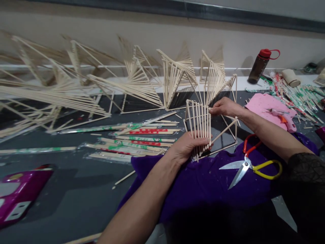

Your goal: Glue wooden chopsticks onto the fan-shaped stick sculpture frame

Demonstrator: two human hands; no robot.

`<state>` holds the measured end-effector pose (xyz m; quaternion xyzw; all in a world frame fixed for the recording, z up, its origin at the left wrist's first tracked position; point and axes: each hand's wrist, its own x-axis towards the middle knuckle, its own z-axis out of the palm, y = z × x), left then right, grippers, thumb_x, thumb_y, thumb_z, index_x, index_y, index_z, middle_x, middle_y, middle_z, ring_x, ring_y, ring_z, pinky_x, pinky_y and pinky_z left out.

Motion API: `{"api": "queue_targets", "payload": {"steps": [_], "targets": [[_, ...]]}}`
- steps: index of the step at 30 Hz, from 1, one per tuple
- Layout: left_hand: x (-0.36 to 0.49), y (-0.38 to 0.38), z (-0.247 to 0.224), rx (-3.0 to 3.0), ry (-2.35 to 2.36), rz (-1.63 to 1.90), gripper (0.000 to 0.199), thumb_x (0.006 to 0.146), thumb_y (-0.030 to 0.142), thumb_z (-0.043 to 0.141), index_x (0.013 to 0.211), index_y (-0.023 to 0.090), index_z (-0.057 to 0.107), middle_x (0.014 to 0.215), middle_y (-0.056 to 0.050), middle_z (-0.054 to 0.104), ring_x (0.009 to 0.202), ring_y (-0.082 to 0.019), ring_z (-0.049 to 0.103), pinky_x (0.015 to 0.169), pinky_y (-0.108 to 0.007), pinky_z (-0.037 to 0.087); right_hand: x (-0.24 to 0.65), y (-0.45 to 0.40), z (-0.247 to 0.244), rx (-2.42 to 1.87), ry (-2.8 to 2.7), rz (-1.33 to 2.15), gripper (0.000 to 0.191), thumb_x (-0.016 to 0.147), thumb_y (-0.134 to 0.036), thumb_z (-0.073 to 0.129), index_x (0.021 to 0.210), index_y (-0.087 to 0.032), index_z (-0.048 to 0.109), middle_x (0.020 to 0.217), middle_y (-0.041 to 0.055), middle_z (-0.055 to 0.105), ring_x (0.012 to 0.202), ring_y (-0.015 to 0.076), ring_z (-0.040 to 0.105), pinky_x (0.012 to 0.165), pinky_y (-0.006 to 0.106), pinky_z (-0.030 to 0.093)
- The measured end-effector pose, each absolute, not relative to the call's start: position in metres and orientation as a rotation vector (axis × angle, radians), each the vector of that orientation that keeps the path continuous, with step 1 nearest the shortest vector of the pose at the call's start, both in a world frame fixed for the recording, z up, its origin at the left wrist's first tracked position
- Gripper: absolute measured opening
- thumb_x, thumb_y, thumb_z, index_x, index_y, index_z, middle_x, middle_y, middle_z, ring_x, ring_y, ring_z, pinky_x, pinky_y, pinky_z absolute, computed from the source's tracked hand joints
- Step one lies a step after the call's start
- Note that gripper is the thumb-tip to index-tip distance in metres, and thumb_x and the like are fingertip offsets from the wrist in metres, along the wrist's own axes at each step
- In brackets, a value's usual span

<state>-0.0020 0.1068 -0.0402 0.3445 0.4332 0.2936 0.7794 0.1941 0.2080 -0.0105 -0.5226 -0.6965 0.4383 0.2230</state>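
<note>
Frame (204, 123) sat at the dial's centre between my two hands, its slats (209, 127) running roughly up and down. From seven o'clock my left hand (189, 145) wrapped their lower part, thumb across the front, fingers mostly hidden behind; I took that for the steadying grip, as it bore on many slats at once. From two o'clock my right hand (224, 106) pinched narrow, finger and thumb on the top end of the last slat, a hold that seemed suited to fine control.

Cloth (177, 189) lay spread at six, probably to guard the surface beneath. On it, at four, the scissors (245, 164) gaped, handles toward my right arm (274, 134), likely for easy reach. At three the glue gun (281, 118) rested on a pink pad (257, 103), perhaps against drips. Packets (149, 137) of sticks lay at nine on the table (81, 189), seemingly as stock within reach. Other frames (213, 81) stood from ten to twelve by the wall (165, 25), apparently to leave working room. A bottle (258, 69) stood between one and two, well apart from my hands.
</note>
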Motion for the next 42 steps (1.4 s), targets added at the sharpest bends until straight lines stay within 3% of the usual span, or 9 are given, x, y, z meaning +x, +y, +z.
{"api": "queue_targets", "payload": {"steps": [4,9,12,24,34,42], "targets": [[-0.002,0.106,-0.039,0.736,0.946,0.623,0.046,0.039,0.027,0.094,0.075,0.011,0.071,0.062,-0.004,0.071,0.054,-0.013,0.064,0.058,-0.023,0.052,0.200,0.208,-0.010,-1.475,-1.925,0.990,0.029,0.077,-0.034,0.073,0.058,-0.013,0.067,0.049,-0.0043,0.050,0.050,0.0074,0.038,0.052,0.027,0.027],[-0.002,0.107,-0.039,0.738,0.942,0.624,0.042,0.043,0.024,0.092,0.077,0.010,0.071,0.062,-0.005,0.071,0.054,-0.014,0.065,0.058,-0.023,0.053,0.203,0.214,-0.022,-1.397,-1.767,0.952,0.010,0.077,-0.020,0.070,0.074,-0.014,0.077,0.070,0.0001,0.069,0.066,0.0118,0.058,0.068,0.026,0.043],[-0.002,0.107,-0.039,0.740,0.943,0.621,0.041,0.044,0.024,0.092,0.077,0.010,0.071,0.062,-0.005,0.071,0.054,-0.014,0.065,0.058,-0.023,0.053,0.203,0.216,-0.028,-1.347,-1.802,0.993,0.010,0.077,-0.020,0.070,0.080,-0.016,0.079,0.079,0.0033,0.075,0.074,0.0147,0.064,0.074,0.027,0.047],[-0.001,0.106,-0.040,0.751,0.937,0.630,0.041,0.043,0.025,0.092,0.076,0.011,0.071,0.063,-0.005,0.071,0.055,-0.014,0.065,0.058,-0.023,0.052,0.205,0.212,-0.021,-1.269,-2.018,0.829,0.013,0.079,-0.020,0.070,0.082,-0.017,0.082,0.086,0.0065,0.074,0.085,0.0182,0.065,0.078,0.029,0.046],[0.000,0.106,-0.041,0.748,0.897,0.642,0.030,0.053,0.020,0.087,0.076,0.011,0.069,0.061,-0.004,0.069,0.055,-0.013,0.065,0.058,-0.022,0.053,0.206,0.210,-0.012,-1.205,-2.200,0.658,0.014,0.081,-0.022,0.068,0.083,-0.018,0.082,0.088,0.0053,0.071,0.084,0.0196,0.064,0.077,0.031,0.045],[0.001,0.106,-0.042,0.751,0.902,0.653,0.026,0.055,0.018,0.084,0.076,0.011,0.069,0.061,-0.004,0.069,0.053,-0.013,0.064,0.057,-0.022,0.054,0.205,0.212,-0.015,-1.206,-2.063,0.743,0.012,0.077,-0.020,0.070,0.079,-0.018,0.081,0.084,0.0044,0.071,0.084,0.0183,0.064,0.081,0.030,0.047]]}}
